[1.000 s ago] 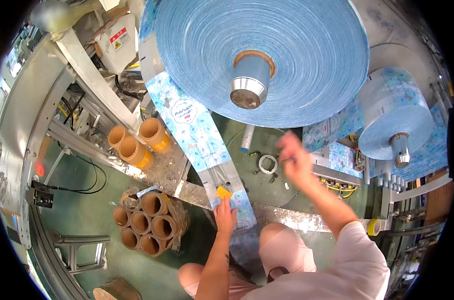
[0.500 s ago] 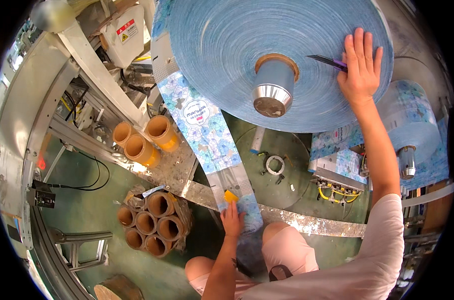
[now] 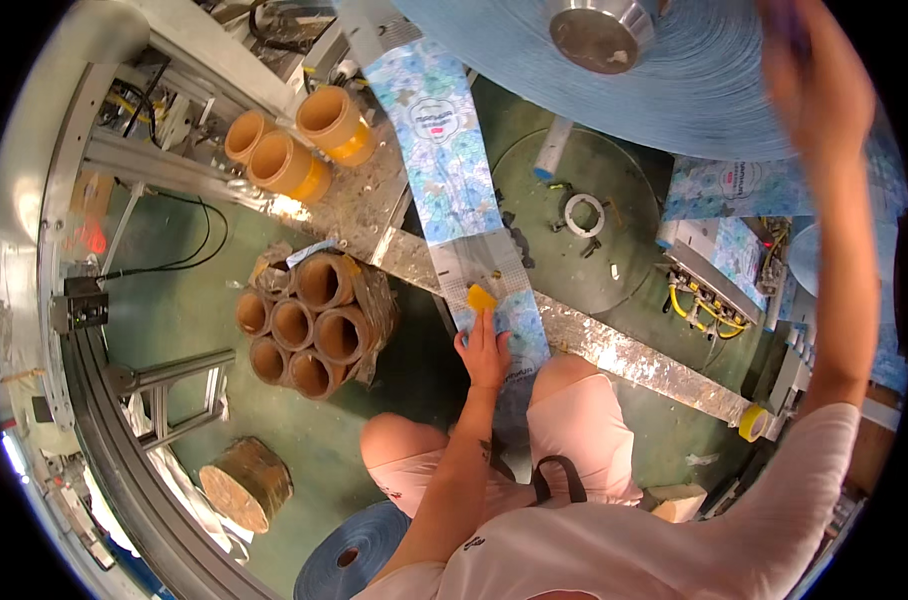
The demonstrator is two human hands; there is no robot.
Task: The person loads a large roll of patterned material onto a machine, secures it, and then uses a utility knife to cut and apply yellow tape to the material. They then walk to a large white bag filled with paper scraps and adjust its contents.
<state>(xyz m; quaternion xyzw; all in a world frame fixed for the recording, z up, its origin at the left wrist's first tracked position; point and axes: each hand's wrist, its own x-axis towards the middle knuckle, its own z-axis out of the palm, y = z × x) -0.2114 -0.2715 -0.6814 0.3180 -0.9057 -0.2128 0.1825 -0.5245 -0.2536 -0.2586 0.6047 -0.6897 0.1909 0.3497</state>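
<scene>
My left hand lies on a strip of blue flower-printed film that runs down from a large roll towards my knees. Its fingers are stretched out, their tips touching an orange-yellow piece of tape on the strip. My right hand, smeared by motion, is raised at the upper right in front of the roll's edge. A purple-handled cutter knife shows blurred in it; its blade cannot be made out.
Cardboard cores stand on a metal ledge at the left, with a wrapped bundle of cores below. A metal beam crosses before my knees and carries a yellow tape roll. A ring lies beyond. A blue roll sits lower left.
My right hand has lifted off the roll's face and moved right with the knife. The left hand stays at the tape on the strip. The view has tilted down.
</scene>
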